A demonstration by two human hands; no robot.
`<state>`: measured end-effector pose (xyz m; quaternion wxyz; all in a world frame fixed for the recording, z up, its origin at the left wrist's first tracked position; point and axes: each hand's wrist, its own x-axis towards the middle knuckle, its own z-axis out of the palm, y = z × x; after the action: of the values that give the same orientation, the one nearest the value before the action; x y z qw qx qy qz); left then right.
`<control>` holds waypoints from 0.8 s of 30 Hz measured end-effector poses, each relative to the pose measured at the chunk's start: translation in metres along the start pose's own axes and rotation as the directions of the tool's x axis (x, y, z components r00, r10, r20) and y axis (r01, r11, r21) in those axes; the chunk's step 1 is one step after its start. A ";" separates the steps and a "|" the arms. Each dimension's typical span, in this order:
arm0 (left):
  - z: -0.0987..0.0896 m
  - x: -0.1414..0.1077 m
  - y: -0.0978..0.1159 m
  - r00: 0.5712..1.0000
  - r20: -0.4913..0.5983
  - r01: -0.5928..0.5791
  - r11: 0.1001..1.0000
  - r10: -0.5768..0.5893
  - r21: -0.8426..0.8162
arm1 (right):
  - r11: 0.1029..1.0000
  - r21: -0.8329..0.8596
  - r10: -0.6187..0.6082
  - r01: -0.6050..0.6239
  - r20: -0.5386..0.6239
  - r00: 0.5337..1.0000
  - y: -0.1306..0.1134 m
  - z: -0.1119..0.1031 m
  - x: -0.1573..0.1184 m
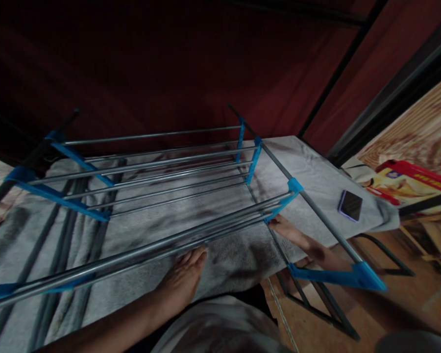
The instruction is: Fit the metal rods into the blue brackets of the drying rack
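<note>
A metal rack [191,228] with several thin grey rods between blue plastic brackets lies across a grey fleecy cloth. Just below its nearest rods, my left hand [187,272] lies fairly flat with its fingers stretched out and holds nothing. Under the right part of the rack, my right hand [281,229] has its fingers closed at the lower end of a blue bracket [277,211], where it meets a grey pole. The fingertips there are partly hidden. Another blue bracket [338,277] joins two poles above my right forearm.
The cloth [290,154] covers a table or bench against a dark red wall [161,63]. On its right end lies a phone [350,206]. Beyond is a red and yellow package [411,184]. Several dark poles [64,245] lie at left; a metal frame [316,309] stands below right.
</note>
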<state>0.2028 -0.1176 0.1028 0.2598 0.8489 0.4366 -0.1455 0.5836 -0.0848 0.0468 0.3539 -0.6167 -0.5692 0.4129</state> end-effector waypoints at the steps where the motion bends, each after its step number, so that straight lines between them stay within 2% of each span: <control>1: -0.001 0.014 0.006 0.999 -0.045 0.005 1.000 -0.005 0.010 | 1.000 0.005 0.000 0.000 -0.006 1.000 0.006 0.000 0.000; 4: 0.006 0.050 0.012 0.984 -0.180 0.017 0.999 -0.008 0.045 | 0.998 0.059 -0.033 0.037 -0.061 0.998 0.019 0.003 -0.001; 9: 0.027 0.085 -0.001 0.944 -0.326 0.066 0.996 -0.043 0.060 | 0.997 0.044 -0.047 0.056 -0.179 0.983 0.034 0.014 -0.002; 13: 0.034 0.090 -0.011 0.933 -0.358 0.030 1.000 -0.026 0.005 | 1.000 -0.002 -0.015 0.015 -0.261 0.965 0.042 0.022 0.001; 18: 0.039 0.086 -0.015 0.927 -0.375 -0.029 0.994 -0.012 -0.103 | 1.000 -0.015 0.006 -0.011 -0.291 0.957 0.043 0.024 0.001; 22: 0.043 0.087 -0.016 0.895 -0.445 -0.024 0.991 -0.038 -0.133 | 1.000 -0.023 0.006 -0.014 -0.302 0.953 0.041 0.026 -0.001; 24: 0.045 0.088 -0.017 0.896 -0.442 -0.020 0.990 -0.045 -0.141 | 1.000 -0.019 -0.001 -0.005 -0.309 0.951 0.043 0.029 -0.003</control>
<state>0.2387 -0.0761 0.0190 0.2121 0.8364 0.4989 0.0814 0.5749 -0.0933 -0.0031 0.4321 -0.6776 -0.5102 0.3063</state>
